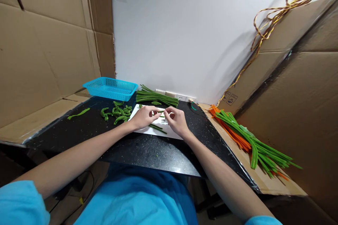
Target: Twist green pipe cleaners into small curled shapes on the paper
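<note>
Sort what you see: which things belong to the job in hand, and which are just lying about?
Seemingly in the job:
left hand, right hand
short green stem
white sheet
dark green bundle
curled green pieces

Probably lying about:
bright green stems
orange stems
coiled wire
blue basket

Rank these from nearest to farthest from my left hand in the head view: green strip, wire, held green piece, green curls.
From the left hand:
1. Held green piece: at its fingertips.
2. Green curls: just left of it, on the black top.
3. Green strip: farther left, beyond the curls.
4. Wire: high at far right.
</note>
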The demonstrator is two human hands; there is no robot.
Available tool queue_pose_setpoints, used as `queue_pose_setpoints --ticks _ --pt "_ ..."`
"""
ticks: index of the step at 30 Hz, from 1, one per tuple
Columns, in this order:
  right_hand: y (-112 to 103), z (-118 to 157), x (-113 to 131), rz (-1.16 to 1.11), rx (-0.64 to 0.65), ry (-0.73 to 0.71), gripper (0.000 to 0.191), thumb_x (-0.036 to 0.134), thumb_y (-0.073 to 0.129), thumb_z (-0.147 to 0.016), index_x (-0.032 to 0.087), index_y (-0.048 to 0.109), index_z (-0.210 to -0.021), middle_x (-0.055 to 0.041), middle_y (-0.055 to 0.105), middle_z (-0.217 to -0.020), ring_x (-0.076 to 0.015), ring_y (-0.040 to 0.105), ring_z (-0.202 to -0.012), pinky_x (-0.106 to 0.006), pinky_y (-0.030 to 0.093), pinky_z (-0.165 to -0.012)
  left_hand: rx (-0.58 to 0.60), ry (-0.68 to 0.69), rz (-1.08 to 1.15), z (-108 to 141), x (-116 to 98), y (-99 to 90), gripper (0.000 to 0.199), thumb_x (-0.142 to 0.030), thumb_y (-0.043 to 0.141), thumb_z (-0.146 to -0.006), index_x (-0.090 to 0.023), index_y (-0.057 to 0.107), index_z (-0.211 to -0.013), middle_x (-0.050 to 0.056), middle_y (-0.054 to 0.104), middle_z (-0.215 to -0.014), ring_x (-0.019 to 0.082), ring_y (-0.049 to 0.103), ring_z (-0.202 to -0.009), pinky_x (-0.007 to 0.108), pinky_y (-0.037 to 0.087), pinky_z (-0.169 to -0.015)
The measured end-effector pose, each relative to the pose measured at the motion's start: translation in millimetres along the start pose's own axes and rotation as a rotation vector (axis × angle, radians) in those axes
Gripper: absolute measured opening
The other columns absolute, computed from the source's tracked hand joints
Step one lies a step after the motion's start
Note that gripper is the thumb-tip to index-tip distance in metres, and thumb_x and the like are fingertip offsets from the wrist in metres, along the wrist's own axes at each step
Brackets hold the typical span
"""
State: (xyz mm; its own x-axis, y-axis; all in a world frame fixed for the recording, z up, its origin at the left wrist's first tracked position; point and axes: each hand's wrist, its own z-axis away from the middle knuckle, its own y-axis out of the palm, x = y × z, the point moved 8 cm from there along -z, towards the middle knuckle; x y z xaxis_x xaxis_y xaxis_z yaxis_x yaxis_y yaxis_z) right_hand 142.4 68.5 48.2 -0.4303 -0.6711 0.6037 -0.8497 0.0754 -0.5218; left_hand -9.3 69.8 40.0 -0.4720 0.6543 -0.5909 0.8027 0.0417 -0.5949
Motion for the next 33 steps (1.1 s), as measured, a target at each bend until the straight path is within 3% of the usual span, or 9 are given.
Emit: queue_pose_setpoints --ticks 4,8,15,19,24,29,33 --pt "-9.5 0.2 5.7 0.039 -0.076 -0.012 0.028 0.04 0.059 -0.094 0.019 0.064 -0.077 -0.0022 0.066 -0.07 -0.0125 0.052 -0.053 -0.026 0.038 -0.051 -0.039 -0.034 0.051 0.8 2.4 -5.0 0.031 -0.042 0.06 -0.096 -0.015 0.075 -0.094 0.005 0.074 -0.086 0.014 0.058 -0.066 0.025 0.041 -0.063" --pt "-6.9 1.2 6.0 0.055 -0.048 -0.025 0.028 0.041 0.058 -0.095 0.019 0.065 -0.078 -0.0021 0.065 -0.069 -0.0131 0.053 -0.054 -0.025 0.038 -0.051 0.009 -0.016 0.113 2.3 -4.4 -0.4 0.034 -0.045 0.057 -0.098 -0.016 0.074 -0.099 0.004 0.072 -0.088 0.014 0.056 -0.065 0.025 0.04 -0.06" --pt "0.1 2.3 8.0 -0.012 0.013 -0.002 0.033 0.048 0.062 -0.095 0.019 0.066 -0.081 -0.0029 0.068 -0.075 -0.0126 0.053 -0.054 -0.026 0.04 -0.053 -0.014 0.032 0.138 2.1 -14.3 0.0 0.035 -0.041 0.057 -0.096 -0.014 0.075 -0.082 0.004 0.069 -0.073 0.014 0.052 -0.063 0.025 0.036 -0.059" --pt "-2.7 3.1 15.2 0.07 -0.027 -0.054 0.03 0.04 0.062 -0.094 0.019 0.067 -0.074 -0.0021 0.064 -0.064 -0.0134 0.052 -0.053 -0.026 0.039 -0.053 -0.015 0.016 0.178 2.1 -13.4 1.0 0.035 -0.038 0.058 -0.094 -0.013 0.072 -0.072 0.002 0.064 -0.063 0.013 0.05 -0.057 0.025 0.033 -0.055" --pt "5.4 3.4 13.4 0.198 0.01 -0.104 0.028 0.031 0.06 -0.092 0.019 0.063 -0.066 -0.0005 0.06 -0.058 -0.0122 0.049 -0.05 -0.026 0.036 -0.054 0.038 -0.025 0.193 4.4 -9.8 6.6 0.039 -0.035 0.059 -0.092 -0.016 0.061 -0.058 -0.001 0.051 -0.044 0.011 0.045 -0.046 0.024 0.033 -0.05" --pt "5.1 2.8 7.7 0.199 0.007 -0.109 0.025 0.029 0.061 -0.091 0.019 0.063 -0.069 0.0006 0.059 -0.058 -0.0119 0.048 -0.052 -0.026 0.035 -0.055 0.09 -0.063 0.249 4.3 -8.0 10.5 0.044 -0.038 0.056 -0.096 -0.016 0.057 -0.057 0.0 0.056 -0.047 0.012 0.052 -0.047 0.024 0.04 -0.054" --pt "-3.9 2.5 9.8 0.14 -0.035 -0.088 0.024 0.034 0.061 -0.092 0.02 0.062 -0.073 0.0009 0.058 -0.06 -0.0125 0.048 -0.053 -0.026 0.035 -0.055 0.074 -0.075 0.331 3.9 -8.6 10.7 0.041 -0.046 0.056 -0.097 -0.016 0.063 -0.07 0.0 0.06 -0.058 0.012 0.054 -0.052 0.024 0.041 -0.056"
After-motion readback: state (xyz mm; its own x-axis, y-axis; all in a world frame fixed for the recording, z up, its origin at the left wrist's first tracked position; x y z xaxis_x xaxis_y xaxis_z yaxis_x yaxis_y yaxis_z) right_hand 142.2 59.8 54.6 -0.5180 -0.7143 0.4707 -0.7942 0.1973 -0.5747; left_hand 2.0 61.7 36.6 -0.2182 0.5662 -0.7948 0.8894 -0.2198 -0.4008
